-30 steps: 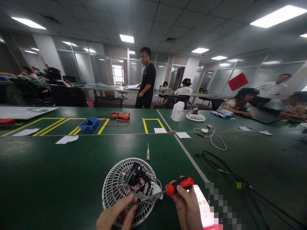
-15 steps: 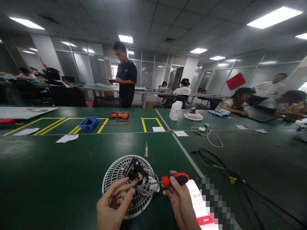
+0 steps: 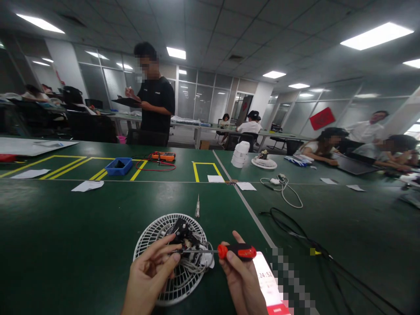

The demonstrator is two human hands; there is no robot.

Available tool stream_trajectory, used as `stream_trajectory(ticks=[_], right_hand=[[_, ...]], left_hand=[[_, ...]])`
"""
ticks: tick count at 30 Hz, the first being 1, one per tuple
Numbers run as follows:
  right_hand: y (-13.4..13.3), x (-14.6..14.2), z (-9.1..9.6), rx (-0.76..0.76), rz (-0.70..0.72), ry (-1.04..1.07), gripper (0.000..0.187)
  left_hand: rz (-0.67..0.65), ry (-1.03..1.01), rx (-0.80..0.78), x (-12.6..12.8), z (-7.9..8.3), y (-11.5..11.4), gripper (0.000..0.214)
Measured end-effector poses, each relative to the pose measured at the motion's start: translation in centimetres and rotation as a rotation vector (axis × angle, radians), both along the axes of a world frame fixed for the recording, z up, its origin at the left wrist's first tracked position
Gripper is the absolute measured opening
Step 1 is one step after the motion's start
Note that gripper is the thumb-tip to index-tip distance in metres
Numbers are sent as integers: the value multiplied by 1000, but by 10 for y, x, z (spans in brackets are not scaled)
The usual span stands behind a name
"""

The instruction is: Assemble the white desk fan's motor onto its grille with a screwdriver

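Observation:
My right hand (image 3: 242, 276) is closed around the red and black handle of a screwdriver (image 3: 238, 252), whose shaft points left and lies nearly level. At its tip, the thumb and fingers of my left hand (image 3: 149, 269) are pinched together. A small dark piece shows between them, too small to name. Both hands are above a round white fan grille (image 3: 144, 236) lying on the green table. On the grille sits a black fan motor (image 3: 182, 229) with wires and a bundled pale cord (image 3: 193, 264). My left hand covers part of the grille.
A lit phone (image 3: 267, 280) lies beside my right hand. Beyond the grille is a small clear-handled screwdriver (image 3: 197, 208). Farther off are a blue bin (image 3: 118, 166), an orange multimeter (image 3: 163, 156), white cylinders (image 3: 240, 154), another grille (image 3: 264, 163) and black cables (image 3: 305, 238). A person (image 3: 154, 100) stands opposite.
The screwdriver has turned from slightly slanted to nearly level, still in my right hand. Both hands sit slightly more to the left in view. The standing person now raises a hand over a clipboard.

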State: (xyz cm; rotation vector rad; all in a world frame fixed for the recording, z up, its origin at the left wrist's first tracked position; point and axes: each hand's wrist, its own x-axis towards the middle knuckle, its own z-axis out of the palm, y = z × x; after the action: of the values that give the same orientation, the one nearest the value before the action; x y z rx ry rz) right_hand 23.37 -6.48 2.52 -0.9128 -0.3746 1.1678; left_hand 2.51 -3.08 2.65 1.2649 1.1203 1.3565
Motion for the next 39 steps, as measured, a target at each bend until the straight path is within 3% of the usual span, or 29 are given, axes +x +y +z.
stream_trajectory(ticks=[6, 9, 12, 14, 18, 21, 29, 39], right_hand=[[1, 6, -6, -29, -1, 47, 85], [2, 5, -5, -38, -16, 63, 77], [4, 6, -5, -70, -53, 116, 69], [6, 8, -7, -87, -88, 161, 64], [8, 11, -10, -115, -151, 193, 60], [9, 12, -13, -119, -188, 138, 59], [10, 20, -21, -117, -328, 27, 54], [6, 16, -14, -86, -326, -39, 48]], left_hand=[[-80, 112, 107, 0, 5, 4, 50], [-86, 305, 407, -6, 6, 6, 47], [56, 512, 779, -12, 2, 11, 55], [146, 660, 899, -14, -4, 15, 55], [180, 941, 844, -10, -17, 22, 59], [194, 1003, 819, -9, -24, 24, 65], [89, 937, 536, -19, -37, 26, 75], [142, 811, 440, -21, -39, 23, 65]])
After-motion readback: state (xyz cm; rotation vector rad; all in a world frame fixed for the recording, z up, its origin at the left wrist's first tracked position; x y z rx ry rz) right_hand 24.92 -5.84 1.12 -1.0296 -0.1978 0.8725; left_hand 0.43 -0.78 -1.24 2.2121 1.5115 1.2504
